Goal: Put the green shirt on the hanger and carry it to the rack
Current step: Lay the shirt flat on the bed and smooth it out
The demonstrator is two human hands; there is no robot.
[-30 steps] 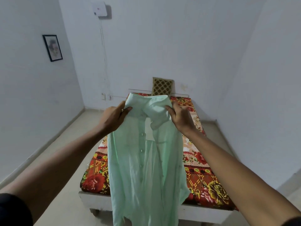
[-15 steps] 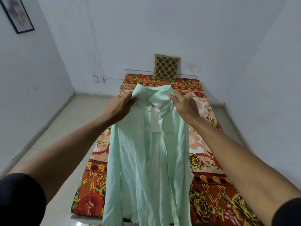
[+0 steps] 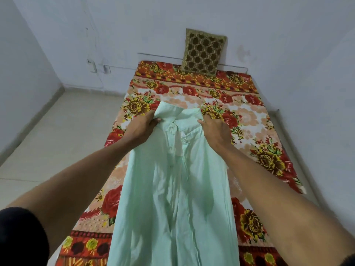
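The left hand [image 3: 141, 127] and right hand [image 3: 215, 131] each pinch the collar of the green shirt [image 3: 172, 189], which extends lengthwise over the floral bedspread [image 3: 259, 131], apparently resting on it.

Lighting on my feed is soft, even and moderately bright, with a cool bluish cast on the white walls [image 3: 211, 16]; I cannot tell the source. Shadows are faint: shallow folds shade the green shirt [image 3: 172, 189]. I see no glare. Wide-angle distortion bends the wall corners and stretches the forearms at the lower edges. Focus is acceptable at centre; the corner sleeve [image 3: 21, 237] is soft.
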